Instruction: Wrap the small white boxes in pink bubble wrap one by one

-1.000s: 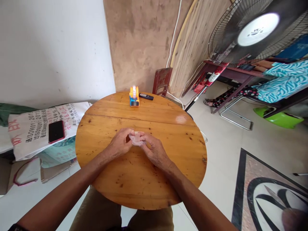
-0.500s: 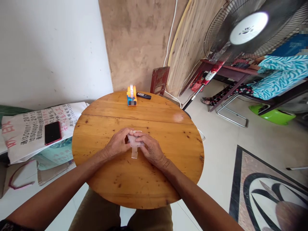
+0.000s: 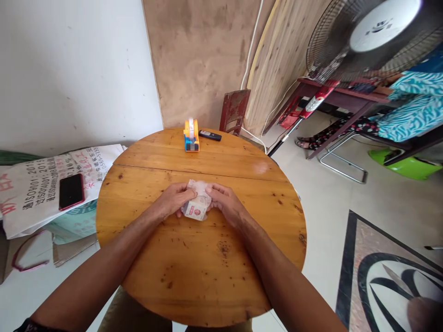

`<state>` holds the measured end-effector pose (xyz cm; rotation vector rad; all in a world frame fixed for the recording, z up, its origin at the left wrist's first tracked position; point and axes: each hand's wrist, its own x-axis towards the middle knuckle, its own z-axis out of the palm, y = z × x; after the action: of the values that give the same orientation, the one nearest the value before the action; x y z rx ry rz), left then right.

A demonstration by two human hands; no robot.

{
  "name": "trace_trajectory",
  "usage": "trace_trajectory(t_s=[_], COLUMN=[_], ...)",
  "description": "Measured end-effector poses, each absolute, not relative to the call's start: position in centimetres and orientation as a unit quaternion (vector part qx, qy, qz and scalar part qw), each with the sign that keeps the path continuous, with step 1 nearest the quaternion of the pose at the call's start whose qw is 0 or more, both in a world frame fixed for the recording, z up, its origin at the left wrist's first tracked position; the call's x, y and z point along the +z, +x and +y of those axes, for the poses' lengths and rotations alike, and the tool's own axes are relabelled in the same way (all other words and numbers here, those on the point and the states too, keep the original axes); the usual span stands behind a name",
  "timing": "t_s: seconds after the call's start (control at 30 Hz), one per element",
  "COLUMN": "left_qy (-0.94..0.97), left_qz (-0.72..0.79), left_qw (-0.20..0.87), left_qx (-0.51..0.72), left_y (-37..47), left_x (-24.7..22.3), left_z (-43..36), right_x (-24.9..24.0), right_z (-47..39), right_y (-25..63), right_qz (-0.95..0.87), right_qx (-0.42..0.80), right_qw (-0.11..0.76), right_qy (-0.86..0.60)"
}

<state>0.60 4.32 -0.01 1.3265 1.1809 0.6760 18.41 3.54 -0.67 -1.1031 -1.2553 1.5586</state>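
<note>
A small white box with a red print, wrapped in clear bubble wrap (image 3: 195,210), is held between both hands over the round wooden table (image 3: 207,276). My left hand (image 3: 176,199) grips its left side, thumb on top of the wrap and fingers partly beneath. At the right side, my right hand (image 3: 224,200) pinches the wrap with thumb and fingers. An orange and blue tape dispenser (image 3: 191,134) stands near the table's far edge, beside a dark handheld device (image 3: 210,135).
On the left, a phone (image 3: 71,191) lies on printed white sacks (image 3: 38,184). Behind the table is a red wooden chair (image 3: 234,110). A standing fan (image 3: 377,32) is at the right, with a seated person in patterned clothes (image 3: 415,110) beyond it.
The wrapped box has been turned, so its red-printed face now shows, and the tape strip that hung toward me is no longer visible. Both hands have shifted grip. The view has moved slightly.
</note>
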Motion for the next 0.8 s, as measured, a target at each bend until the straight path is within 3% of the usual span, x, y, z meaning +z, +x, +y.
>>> trace_trajectory(t_s=[0.2,0.4,0.6,0.8], left_qy=[0.528,0.497,0.498,0.564], left_qz=[0.504,0.496,0.484,0.463], left_qw=[0.605,0.626,0.631,0.607], left_qx=[0.318,0.340,0.346,0.316], left_y=[0.3,-0.1,0.0,-0.6], left_x=[0.0,-0.4,-0.4,-0.4], left_z=[4.4,4.5,4.5,4.5], right_x=[0.5,0.5,0.2,0.1], right_z=[3.2,2.3,2.0,2.3], right_y=[19.2,18.6,18.5,18.5], right_qz=[-0.520,-0.616,-0.671,-0.680], right_qx=[0.637,0.534,0.487,0.474], right_qw=[0.407,0.427,0.362,0.349], right_qy=[-0.397,-0.390,-0.425,-0.437])
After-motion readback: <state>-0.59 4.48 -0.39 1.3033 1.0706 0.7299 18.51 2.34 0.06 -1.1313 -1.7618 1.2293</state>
